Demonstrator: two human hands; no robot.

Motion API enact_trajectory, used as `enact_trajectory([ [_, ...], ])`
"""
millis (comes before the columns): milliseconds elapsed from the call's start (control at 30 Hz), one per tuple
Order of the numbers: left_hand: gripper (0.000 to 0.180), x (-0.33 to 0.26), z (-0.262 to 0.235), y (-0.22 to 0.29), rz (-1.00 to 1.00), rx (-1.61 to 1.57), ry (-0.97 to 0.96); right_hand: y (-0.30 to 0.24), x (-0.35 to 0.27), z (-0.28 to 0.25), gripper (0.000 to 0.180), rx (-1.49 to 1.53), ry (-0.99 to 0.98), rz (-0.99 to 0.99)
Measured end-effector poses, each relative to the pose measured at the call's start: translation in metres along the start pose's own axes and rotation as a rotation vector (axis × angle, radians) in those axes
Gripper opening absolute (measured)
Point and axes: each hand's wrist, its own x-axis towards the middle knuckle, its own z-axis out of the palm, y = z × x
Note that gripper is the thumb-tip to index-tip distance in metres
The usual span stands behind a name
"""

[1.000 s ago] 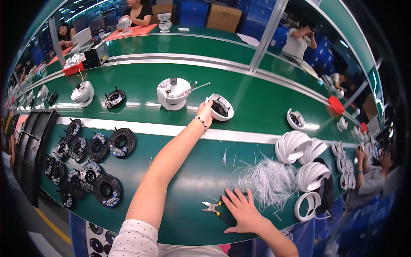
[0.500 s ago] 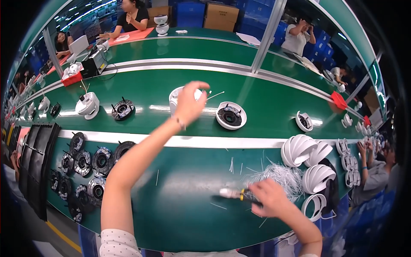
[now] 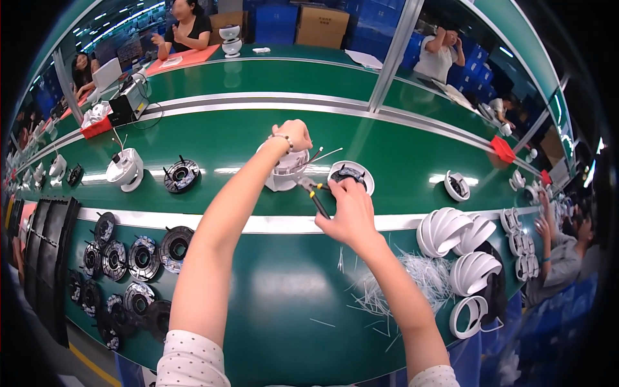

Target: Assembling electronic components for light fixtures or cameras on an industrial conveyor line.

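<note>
My left hand curls over the top of a white housing on the green belt, its fingers closed on the housing and partly hidden. Thin wires stick out of that housing to the right. In my right hand is a pair of cutting pliers with black and yellow handles. Its jaws are close to the lower right side of the housing. Just beyond my right hand lies a white bowl-shaped shell with a black round part inside, partly covered by the fingers.
Black ring-shaped parts stand grouped at the left of the bench, beside a black rack. Cut white strips are heaped at the right, next to white curved shells. Co-workers sit across the belt and at the far right.
My right hand has carried the pliers from beside the strip heap up and left to the housing. The left hand has curled down over the housing; the view has shifted slightly.
</note>
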Motion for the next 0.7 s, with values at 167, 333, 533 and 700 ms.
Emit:
enact_trajectory([
  [167, 0.011, -0.022, 0.002, 0.0, 0.115, -0.037, 0.185, 0.006, 0.022, 0.012, 0.043, -0.166, -0.007, 0.093],
  [333, 0.011, -0.035, 0.009, 0.004, 0.204, -0.02, 0.298, 0.019, 0.034, 0.015, 0.048, -0.354, -0.056, 0.171],
  [533, 0.01, -0.035, 0.012, 0.014, 0.22, -0.048, 0.291, 0.023, 0.041, 0.01, 0.041, -0.384, -0.045, 0.16],
  [700, 0.009, -0.03, 0.014, 0.019, 0.195, -0.06, 0.288, 0.024, 0.037, 0.002, 0.041, -0.395, -0.093, 0.153],
])
